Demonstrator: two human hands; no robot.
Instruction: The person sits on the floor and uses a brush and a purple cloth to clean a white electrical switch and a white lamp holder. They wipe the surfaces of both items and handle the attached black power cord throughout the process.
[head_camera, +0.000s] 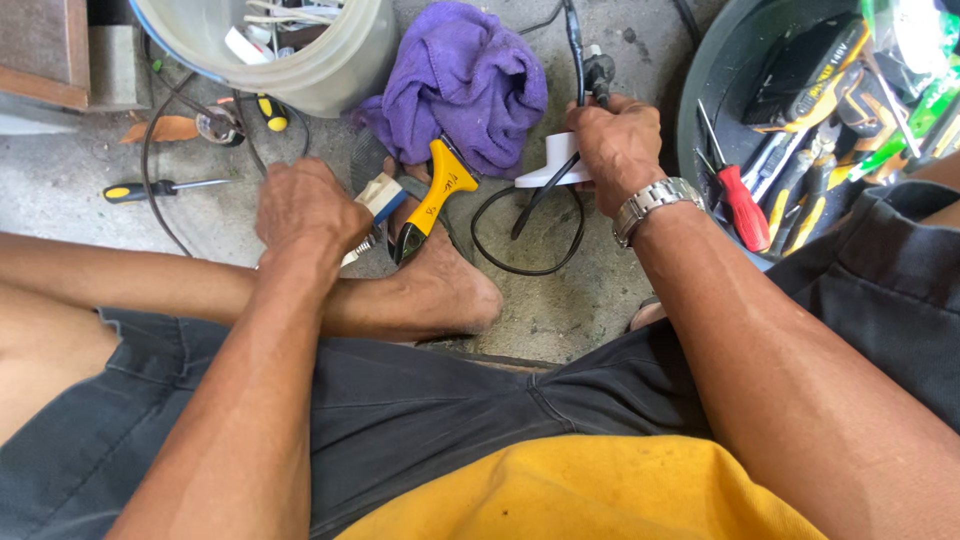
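Right hand clenched on white part and black cord; cord loops on the floor just below that hand. Left hand closed around a white-and-blue block. Yellow-handled cutters lie between the hands, on the foot. Purple cloth beyond them. Screwdriver left of left hand.

**Colours around the purple cloth**

The cloth is purple. Just below it lie yellow-handled pliers; right of it, a white housing with black cord. Far right, a red-handled screwdriver. Far left, a yellow-and-black screwdriver.
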